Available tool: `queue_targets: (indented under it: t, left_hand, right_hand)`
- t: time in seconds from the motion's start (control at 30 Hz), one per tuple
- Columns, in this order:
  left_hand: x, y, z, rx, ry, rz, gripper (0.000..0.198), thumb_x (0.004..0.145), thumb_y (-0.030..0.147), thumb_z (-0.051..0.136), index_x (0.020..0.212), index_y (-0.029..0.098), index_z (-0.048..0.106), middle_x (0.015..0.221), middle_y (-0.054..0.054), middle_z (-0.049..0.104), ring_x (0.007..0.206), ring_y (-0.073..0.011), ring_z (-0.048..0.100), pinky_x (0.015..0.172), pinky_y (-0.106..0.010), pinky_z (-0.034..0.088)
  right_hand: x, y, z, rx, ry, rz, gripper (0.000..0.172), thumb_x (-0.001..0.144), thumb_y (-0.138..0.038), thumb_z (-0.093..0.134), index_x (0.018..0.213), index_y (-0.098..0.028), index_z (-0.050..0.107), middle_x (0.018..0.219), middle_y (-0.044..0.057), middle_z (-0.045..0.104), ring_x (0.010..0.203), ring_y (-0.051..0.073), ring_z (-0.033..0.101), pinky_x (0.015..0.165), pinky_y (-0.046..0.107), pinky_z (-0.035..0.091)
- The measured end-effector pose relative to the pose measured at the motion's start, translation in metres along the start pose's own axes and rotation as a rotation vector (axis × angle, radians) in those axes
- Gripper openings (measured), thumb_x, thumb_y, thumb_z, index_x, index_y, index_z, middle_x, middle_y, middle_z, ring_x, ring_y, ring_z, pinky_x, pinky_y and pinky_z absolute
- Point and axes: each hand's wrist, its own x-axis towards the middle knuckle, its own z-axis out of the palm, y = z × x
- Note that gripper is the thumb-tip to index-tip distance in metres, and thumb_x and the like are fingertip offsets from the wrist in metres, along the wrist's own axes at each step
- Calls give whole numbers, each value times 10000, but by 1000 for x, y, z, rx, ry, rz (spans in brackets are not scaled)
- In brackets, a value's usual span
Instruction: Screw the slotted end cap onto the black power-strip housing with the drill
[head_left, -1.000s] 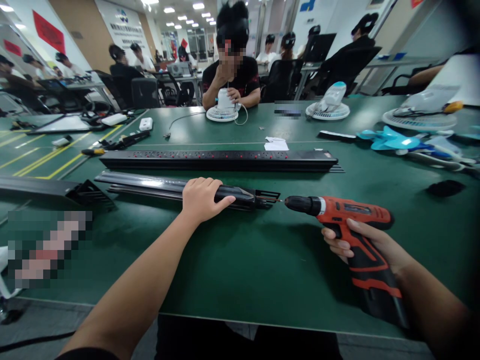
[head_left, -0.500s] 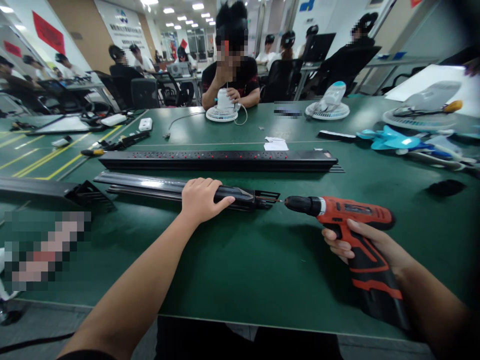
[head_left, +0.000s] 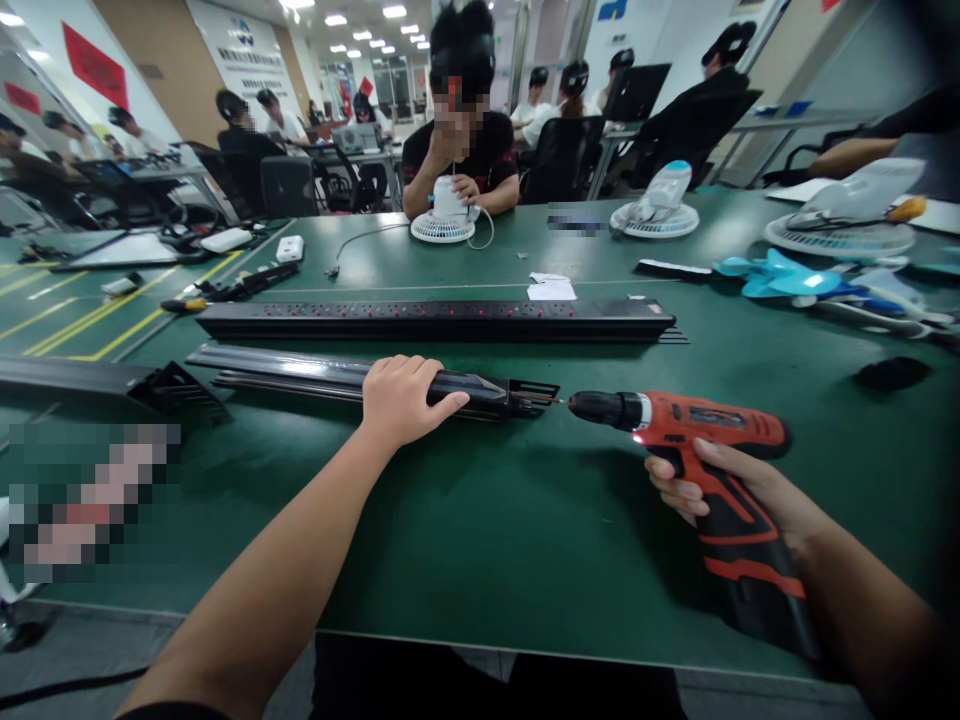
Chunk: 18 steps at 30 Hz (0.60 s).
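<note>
My left hand (head_left: 405, 398) presses down on a long black metal casing (head_left: 300, 372) that lies across the green table (head_left: 480, 540), fingers curled over its top near the right end. My right hand (head_left: 720, 490) grips the handle of a red and black cordless drill (head_left: 697, 440), one finger on the trigger. The drill lies level, its bit touching the casing's right end bracket (head_left: 534, 396). A small light glows under the drill's body.
A second long black power strip (head_left: 435, 320) lies parallel just behind. White paper slips (head_left: 551, 290) sit beyond it. Small white fans (head_left: 442, 225) (head_left: 656, 215), blue fan blades (head_left: 780, 278) and a screwdriver (head_left: 187, 303) are farther off. A person sits opposite; others work behind.
The drill's small work light has come on. Both hands, the drill and the casing stay where they were.
</note>
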Motion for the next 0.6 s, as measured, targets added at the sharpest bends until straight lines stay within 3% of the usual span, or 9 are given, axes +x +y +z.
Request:
queue_targets:
  t: [0.6]
  left_hand:
    - [0,0,0,-8,-10,-5,608,974,753,463,1054,229,760,977,-90,787,955,-328,705,923,-488,487]
  right_hand:
    - [-1,1,-2,6,3,3,323,638,-509,517,736,-203,552,503,-51,415,427,88,348,385,216,372]
